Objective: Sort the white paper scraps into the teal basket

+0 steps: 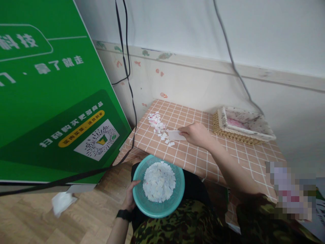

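My left hand (131,195) grips the left rim of a round teal plastic basket (180,189), held at my lap below the table edge. A heap of small white paper scraps (159,183) fills its middle. Over the table, my right hand (194,133) pinches a flat white card (176,135) between thumb and fingers. The card's left end is at a pile of loose paper scraps (156,122), which trails toward the table's front edge. Some scraps in the pile look pinkish.
A checked brown cloth covers the table (182,117). Toward the back right stands a lined wicker basket (243,134) with something pink inside. A green vending-style panel (50,101) rises at left. A black cable (132,101) hangs across the table's left corner. A white bag (62,203) lies on the floor.
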The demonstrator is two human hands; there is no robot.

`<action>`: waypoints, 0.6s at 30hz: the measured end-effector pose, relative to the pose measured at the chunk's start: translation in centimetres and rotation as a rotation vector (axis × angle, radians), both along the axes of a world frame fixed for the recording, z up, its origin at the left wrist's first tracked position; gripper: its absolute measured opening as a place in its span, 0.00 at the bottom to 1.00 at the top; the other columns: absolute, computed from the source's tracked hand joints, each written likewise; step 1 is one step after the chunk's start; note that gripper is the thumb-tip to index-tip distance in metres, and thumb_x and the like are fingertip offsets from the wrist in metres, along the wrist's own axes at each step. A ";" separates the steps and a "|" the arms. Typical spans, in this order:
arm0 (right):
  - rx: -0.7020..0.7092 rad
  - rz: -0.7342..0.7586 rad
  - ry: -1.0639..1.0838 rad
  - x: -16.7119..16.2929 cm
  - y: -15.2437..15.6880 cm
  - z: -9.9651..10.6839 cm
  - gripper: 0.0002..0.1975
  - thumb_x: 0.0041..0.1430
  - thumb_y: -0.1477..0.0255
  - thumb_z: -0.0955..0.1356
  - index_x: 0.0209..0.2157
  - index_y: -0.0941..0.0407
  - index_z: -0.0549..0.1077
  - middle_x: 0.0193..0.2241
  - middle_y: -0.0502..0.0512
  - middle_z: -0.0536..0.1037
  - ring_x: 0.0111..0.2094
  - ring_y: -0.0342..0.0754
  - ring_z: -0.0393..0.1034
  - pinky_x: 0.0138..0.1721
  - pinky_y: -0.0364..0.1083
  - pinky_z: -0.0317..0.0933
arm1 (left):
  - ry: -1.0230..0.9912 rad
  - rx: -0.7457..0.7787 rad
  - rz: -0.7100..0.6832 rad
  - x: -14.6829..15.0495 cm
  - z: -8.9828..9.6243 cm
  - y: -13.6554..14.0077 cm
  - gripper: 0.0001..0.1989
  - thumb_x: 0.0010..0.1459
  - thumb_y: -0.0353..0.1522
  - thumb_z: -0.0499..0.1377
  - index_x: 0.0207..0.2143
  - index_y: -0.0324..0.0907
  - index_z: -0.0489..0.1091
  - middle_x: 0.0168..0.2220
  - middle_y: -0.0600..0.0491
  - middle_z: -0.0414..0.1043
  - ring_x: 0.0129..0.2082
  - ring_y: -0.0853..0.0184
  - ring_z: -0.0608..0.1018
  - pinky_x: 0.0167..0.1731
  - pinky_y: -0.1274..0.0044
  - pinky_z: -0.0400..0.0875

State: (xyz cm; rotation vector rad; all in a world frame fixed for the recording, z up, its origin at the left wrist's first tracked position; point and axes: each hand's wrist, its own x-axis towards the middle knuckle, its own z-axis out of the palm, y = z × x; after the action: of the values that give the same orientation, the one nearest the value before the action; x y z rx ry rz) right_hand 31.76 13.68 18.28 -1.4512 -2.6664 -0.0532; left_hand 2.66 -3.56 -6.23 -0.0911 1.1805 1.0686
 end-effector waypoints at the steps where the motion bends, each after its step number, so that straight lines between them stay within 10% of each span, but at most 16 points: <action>1: 0.000 0.003 -0.008 0.1 0.1 0.1 0.12 0.58 0.71 0.60 0.30 0.53 0.75 0.23 0.53 0.75 0.24 0.44 0.63 0.26 0.46 0.43 | -0.024 0.022 -0.019 0.0 -0.1 0.0 0.10 0.44 0.31 0.63 0.31 0.36 0.75 0.26 0.48 0.80 0.25 0.59 0.80 0.31 0.68 0.75; 18: 0.005 0.006 -0.066 1.4 0.8 1.0 0.12 0.57 0.71 0.61 0.30 0.52 0.76 0.21 0.53 0.72 0.23 0.44 0.61 0.25 0.45 0.42 | 0.016 0.044 -0.034 -0.2 -0.5 -0.1 0.08 0.43 0.31 0.64 0.27 0.36 0.75 0.23 0.50 0.79 0.22 0.61 0.79 0.29 0.70 0.73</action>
State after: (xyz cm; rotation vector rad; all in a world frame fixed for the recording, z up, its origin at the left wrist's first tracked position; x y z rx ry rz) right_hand 33.13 14.50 19.27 -1.4644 -2.7208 -0.1101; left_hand 2.47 -3.63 -6.74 -0.0277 1.1687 1.0672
